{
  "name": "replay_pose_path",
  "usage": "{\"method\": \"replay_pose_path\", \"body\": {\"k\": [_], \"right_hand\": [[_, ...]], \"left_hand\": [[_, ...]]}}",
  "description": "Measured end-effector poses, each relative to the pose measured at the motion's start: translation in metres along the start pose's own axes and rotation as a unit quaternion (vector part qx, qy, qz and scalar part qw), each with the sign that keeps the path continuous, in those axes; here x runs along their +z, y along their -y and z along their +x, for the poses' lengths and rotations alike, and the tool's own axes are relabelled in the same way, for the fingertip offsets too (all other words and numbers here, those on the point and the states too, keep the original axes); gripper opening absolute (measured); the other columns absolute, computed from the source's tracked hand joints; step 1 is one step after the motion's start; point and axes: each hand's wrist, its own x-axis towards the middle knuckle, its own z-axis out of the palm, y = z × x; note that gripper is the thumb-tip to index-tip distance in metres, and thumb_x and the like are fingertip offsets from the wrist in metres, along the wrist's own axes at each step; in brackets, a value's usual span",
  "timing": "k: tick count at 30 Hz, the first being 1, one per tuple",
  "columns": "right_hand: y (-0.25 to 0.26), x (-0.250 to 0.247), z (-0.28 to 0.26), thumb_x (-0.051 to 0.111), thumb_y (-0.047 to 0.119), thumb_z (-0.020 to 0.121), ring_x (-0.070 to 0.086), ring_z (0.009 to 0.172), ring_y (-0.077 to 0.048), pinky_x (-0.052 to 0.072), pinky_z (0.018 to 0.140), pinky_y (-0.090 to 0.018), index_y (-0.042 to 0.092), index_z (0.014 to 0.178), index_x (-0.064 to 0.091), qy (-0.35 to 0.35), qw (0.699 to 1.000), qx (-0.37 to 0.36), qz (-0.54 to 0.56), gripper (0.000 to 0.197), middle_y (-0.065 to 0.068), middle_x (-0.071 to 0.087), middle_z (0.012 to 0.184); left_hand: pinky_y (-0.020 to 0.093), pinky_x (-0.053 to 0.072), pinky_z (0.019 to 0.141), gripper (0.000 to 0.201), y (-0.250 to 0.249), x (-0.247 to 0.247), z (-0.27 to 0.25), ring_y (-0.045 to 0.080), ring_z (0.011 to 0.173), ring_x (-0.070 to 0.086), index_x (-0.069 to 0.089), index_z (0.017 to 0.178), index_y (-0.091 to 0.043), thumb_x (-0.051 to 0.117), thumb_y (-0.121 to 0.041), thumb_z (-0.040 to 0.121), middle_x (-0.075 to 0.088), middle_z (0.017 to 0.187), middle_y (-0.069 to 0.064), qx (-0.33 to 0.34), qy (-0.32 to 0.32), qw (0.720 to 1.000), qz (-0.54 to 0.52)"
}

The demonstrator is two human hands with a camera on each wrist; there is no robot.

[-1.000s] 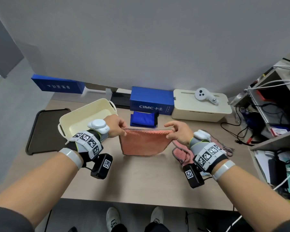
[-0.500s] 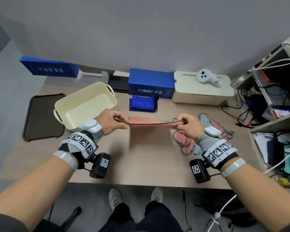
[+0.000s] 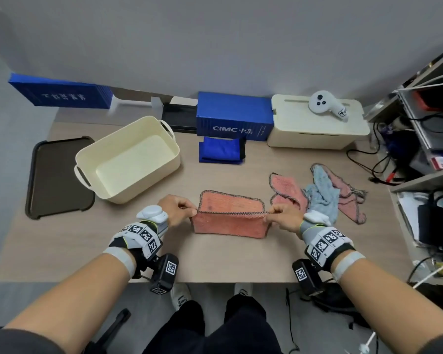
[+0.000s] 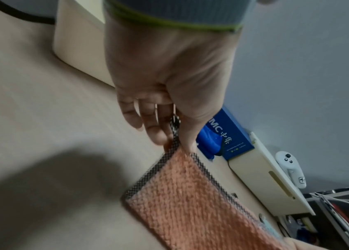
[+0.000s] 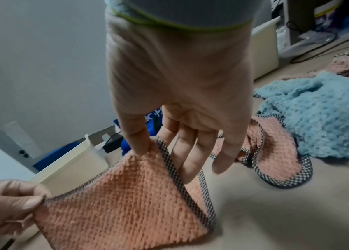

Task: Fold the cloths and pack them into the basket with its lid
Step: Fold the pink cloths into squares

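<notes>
Cloth, orange-pink [image 3: 230,221], now doubled over on the tabletop [image 3: 215,256] after hanging flat in the air 1 s ago: 1st fold nearly made.
Pinched at its 2 upper corners, left hand [image 3: 175,209] and right hand [image 3: 283,217] each clamped thumb-to-finger on the checked edging; lowered from mid-air and drawn toward the body, near half draped over far half, hem lines almost meeting. Likely next: lay flat, press, fold again, then carry to the cream plastic basket [image 3: 128,159], open and holding nothing, just left of the cloth; dark lid [image 3: 54,177] flat beside it. Waffle-knit terry, soft and limp, bound in black-and-white check. More cloths unfolded at right: 2 pink [image 3: 287,187], 1 fluffy blue [image 3: 322,195], in a crumpled heap.
</notes>
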Motion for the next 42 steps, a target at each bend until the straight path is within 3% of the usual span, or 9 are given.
{"method": "replay_pose_path", "body": {"k": [3,9,17,23,29,31,34,38,42], "right_hand": [[-0.003,0.0,0.018,0.082,0.016,0.068,0.05,0.05,-0.01,0.04,0.055,-0.022,0.02,0.058,0.061,-0.058,0.998,0.018,-0.014,0.023,0.01,0.06,0.048],[-0.011,0.007,0.074,0.078,0.036,0.071,0.07,0.074,-0.024,0.058,0.078,-0.039,0.02,0.077,0.064,-0.065,0.992,0.064,-0.087,0.022,-0.002,0.073,0.078],[0.017,0.009,0.082,0.072,0.025,0.076,0.056,0.087,-0.018,0.043,0.071,-0.026,0.023,0.107,0.058,-0.044,0.974,-0.014,-0.22,0.034,0.001,0.054,0.107],[0.041,0.02,0.084,0.068,0.035,0.075,0.065,0.086,-0.025,0.059,0.077,-0.038,0.014,0.093,0.069,0.021,0.929,0.03,-0.367,0.027,-0.005,0.061,0.104],[0.03,0.013,0.076,0.072,0.024,0.072,0.065,0.076,-0.016,0.055,0.072,-0.028,0.022,0.074,0.061,0.057,0.981,0.061,-0.175,0.012,0.004,0.068,0.08],[0.019,0.018,0.07,0.072,0.011,0.075,0.063,0.07,-0.017,0.056,0.065,-0.025,0.023,0.084,0.062,0.069,0.99,0.09,-0.08,0.018,0.0,0.066,0.082],[0.0,0.026,0.055,0.069,0.002,0.08,0.072,0.08,-0.028,0.062,0.075,-0.039,0.012,0.092,0.064,0.121,0.98,0.154,0.019,0.017,-0.007,0.067,0.087],[-0.026,0.038,0.035,0.071,0.002,0.082,0.07,0.077,-0.025,0.062,0.063,-0.042,0.004,0.111,0.061,0.119,0.958,0.238,0.109,0.031,-0.01,0.068,0.095],[-0.031,0.04,0.027,0.078,0.017,0.077,0.07,0.075,-0.024,0.062,0.065,-0.04,0.007,0.098,0.064,0.098,0.958,0.243,0.115,0.027,-0.009,0.07,0.089]], "left_hand": [[0.016,0.044,0.065,0.009,-0.01,0.004,0.024,0.006,0.064,0.06,0.075,0.074,-0.028,0.078,-0.02,0.076,0.072,0.071,-0.008,0.007,-0.041,0.999,-0.015],[0.026,0.051,0.078,0.008,-0.016,0.028,0.084,0.013,0.079,0.064,0.073,0.072,-0.035,0.077,-0.029,0.076,0.072,0.083,-0.007,-0.022,-0.069,0.997,0.031],[0.024,0.044,0.086,0.045,-0.013,0.043,0.094,0.014,0.093,0.053,0.066,0.107,-0.03,0.084,-0.03,0.065,0.051,0.108,-0.002,-0.019,-0.077,0.989,0.127],[0.037,0.052,0.077,0.016,-0.022,0.052,0.091,0.022,0.092,0.056,0.069,0.084,-0.03,0.068,-0.029,0.068,0.053,0.1,-0.001,-0.015,-0.043,0.97,0.237],[0.025,0.048,0.071,0.015,-0.038,0.034,0.111,0.017,0.08,0.065,0.061,0.071,-0.026,0.071,-0.015,0.067,0.071,0.085,-0.007,-0.023,0.01,0.996,0.087],[0.024,0.047,0.074,0.018,-0.044,0.03,0.121,0.017,0.083,0.064,0.064,0.077,-0.026,0.073,-0.014,0.069,0.07,0.087,-0.008,-0.011,0.008,0.997,0.07],[0.029,0.05,0.086,0.027,-0.06,0.036,0.137,0.012,0.088,0.063,0.065,0.09,-0.029,0.079,-0.018,0.069,0.07,0.095,-0.01,0.041,0.005,0.997,0.065],[0.025,0.053,0.086,0.043,-0.084,0.06,0.134,0.013,0.092,0.067,0.063,0.105,-0.027,0.079,-0.007,0.071,0.07,0.101,-0.004,0.084,0.031,0.994,-0.066],[0.02,0.05,0.077,0.033,-0.073,0.067,0.105,0.013,0.088,0.066,0.066,0.105,-0.022,0.068,-0.006,0.076,0.071,0.097,-0.007,0.042,-0.075,0.995,-0.043]]}}
